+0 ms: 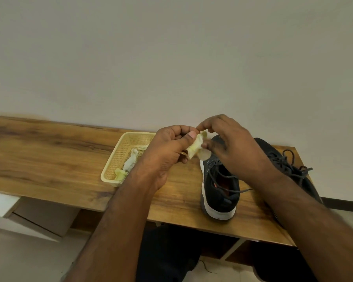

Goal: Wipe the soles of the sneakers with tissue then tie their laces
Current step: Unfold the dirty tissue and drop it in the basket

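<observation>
Observed from beside the desk (pixel 49 157): the person holds a small crumpled tissue (pixel 196 146) in the air between both hands, above the toe of the nearer sneaker (pixel 219 188). The left hand (pixel 167 151) pinches the tissue with thumb and curled fingers (pixel 192 135); the right hand (pixel 230 147) pinches its other side with the fingertips. Both hands are closed on the tissue.

The nearer sneaker stands upright on the desk, heel toward the person, white sole down, laces (pixel 226 176) loose and untied. The second sneaker (pixel 289 165) lies just beside it to the right, partly hidden by the right forearm, laces also undone. A cream plastic basket (pixel 118 151) sits on the desk to the left, holding more crumpled tissue pieces (pixel 130 161).

Assessment of handling: the tissue appears very light, soft and easily torn; it should be bunched into a pad and gripped in the fingertips rather than stretched. The sneaker looks moderately light, with a flexible knit upper and a firmer sole; best taken at the heel collar or mid-body and tipped to expose the sole. The laces are thin and limp, needing a pinch near each end.
</observation>
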